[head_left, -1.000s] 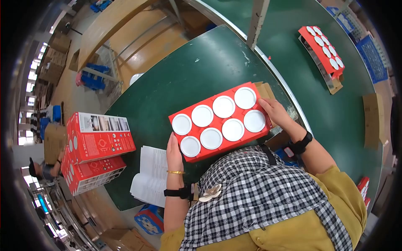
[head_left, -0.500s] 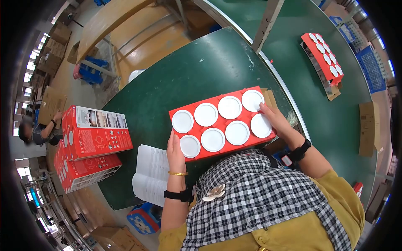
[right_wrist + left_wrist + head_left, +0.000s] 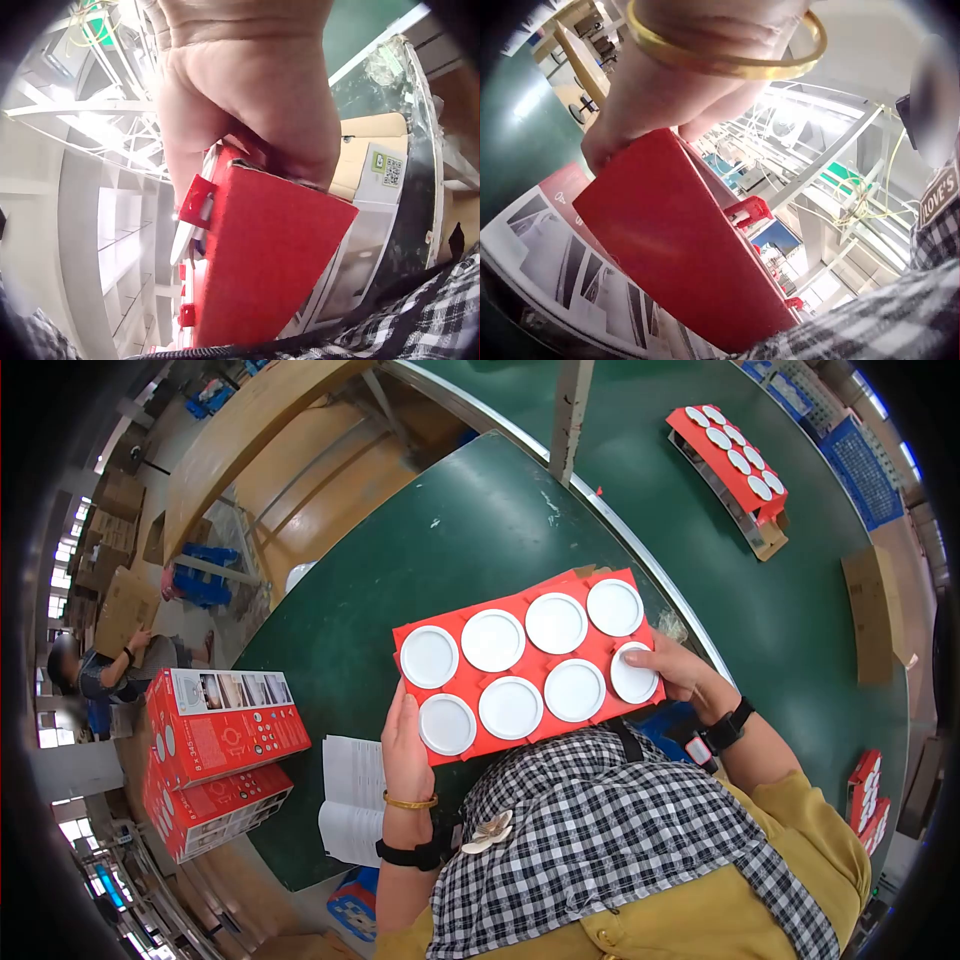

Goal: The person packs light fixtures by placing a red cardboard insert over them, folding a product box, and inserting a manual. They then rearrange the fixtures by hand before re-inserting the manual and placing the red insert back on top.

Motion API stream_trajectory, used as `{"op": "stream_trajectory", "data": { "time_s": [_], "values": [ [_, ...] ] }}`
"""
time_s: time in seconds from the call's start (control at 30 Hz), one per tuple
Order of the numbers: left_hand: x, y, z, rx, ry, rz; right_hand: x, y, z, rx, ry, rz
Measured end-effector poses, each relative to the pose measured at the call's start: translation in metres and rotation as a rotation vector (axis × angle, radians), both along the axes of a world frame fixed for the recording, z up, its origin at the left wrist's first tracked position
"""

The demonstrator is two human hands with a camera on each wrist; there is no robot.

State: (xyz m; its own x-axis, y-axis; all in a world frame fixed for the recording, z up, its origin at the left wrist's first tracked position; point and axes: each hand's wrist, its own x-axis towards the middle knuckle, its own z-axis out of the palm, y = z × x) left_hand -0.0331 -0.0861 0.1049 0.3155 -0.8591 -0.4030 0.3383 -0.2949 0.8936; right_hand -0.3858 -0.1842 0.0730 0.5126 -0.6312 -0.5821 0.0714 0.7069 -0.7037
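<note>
Both hands hold a red cardboard tray (image 3: 490,690) set with two rows of white round discs (image 3: 555,623), close in front of the checked apron. At its left end, the left hand (image 3: 405,745) grips the edge; the left wrist view shows the fingers wrapped over the tray's red end wall (image 3: 660,232). The right hand (image 3: 685,670) pinches the right end, thumb across the lower right disc (image 3: 634,674) and the other fingers out of sight behind. Below the tray lies a carton with printed photos (image 3: 536,232) and a cardboard flap (image 3: 375,142).
Two red printed boxes (image 3: 230,725) are stacked at the table's left edge, near an open booklet (image 3: 352,800). Across the metal rail, another red tray with discs (image 3: 728,465) and a brown carton (image 3: 872,615) stand on the green surface. A metal post (image 3: 570,420) rises at the rail.
The tray looks larger and closer to the camera, its left end slightly lower. The right thumb has moved from the tray's edge onto the lower right disc. The left hand keeps its place.
</note>
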Motion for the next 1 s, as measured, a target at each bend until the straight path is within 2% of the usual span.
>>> {"op": "stream_trajectory", "data": {
  "time_s": [0.1,0.13,0.33,0.43,0.67,0.73,0.83,0.87,0.9,0.97,1.0],
  "values": [
    [0.005,-0.008,-0.002,-0.047,0.023,-0.056,-0.001,0.005,-0.011,0.053,-0.063,-0.052],
    [0.007,-0.013,0.0,-0.039,0.023,-0.061,0.009,0.005,0.007,0.012,-0.076,-0.105],
    [0.017,-0.046,0.028,-0.105,0.025,-0.14,0.015,-0.03,0.024,-0.059,-0.108,-0.113],
    [0.017,-0.047,0.037,-0.148,0.052,-0.169,0.009,-0.034,0.026,-0.054,-0.165,-0.094],
    [0.01,-0.034,0.042,-0.208,0.064,-0.248,-0.011,-0.01,0.04,-0.067,-0.258,-0.226],
    [0.012,-0.031,0.03,-0.238,0.191,-0.26,-0.016,-0.001,0.044,-0.076,-0.284,-0.352],
    [0.012,-0.034,0.021,-0.271,0.244,-0.289,-0.025,0.008,0.045,-0.091,-0.309,-0.458],
    [0.013,-0.036,0.018,-0.25,0.421,-0.251,-0.022,0.015,0.052,-0.121,-0.276,-0.572],
    [0.015,-0.041,0.014,-0.249,0.426,-0.257,-0.026,0.017,0.051,-0.123,-0.271,-0.579],
    [0.019,-0.054,0.001,-0.338,0.078,-0.362,-0.039,0.02,0.048,-0.167,-0.237,-0.667],
    [0.021,-0.062,-0.014,-0.312,-0.289,-0.418,-0.033,0.022,0.06,-0.176,-0.167,-0.755]
  ]
}}
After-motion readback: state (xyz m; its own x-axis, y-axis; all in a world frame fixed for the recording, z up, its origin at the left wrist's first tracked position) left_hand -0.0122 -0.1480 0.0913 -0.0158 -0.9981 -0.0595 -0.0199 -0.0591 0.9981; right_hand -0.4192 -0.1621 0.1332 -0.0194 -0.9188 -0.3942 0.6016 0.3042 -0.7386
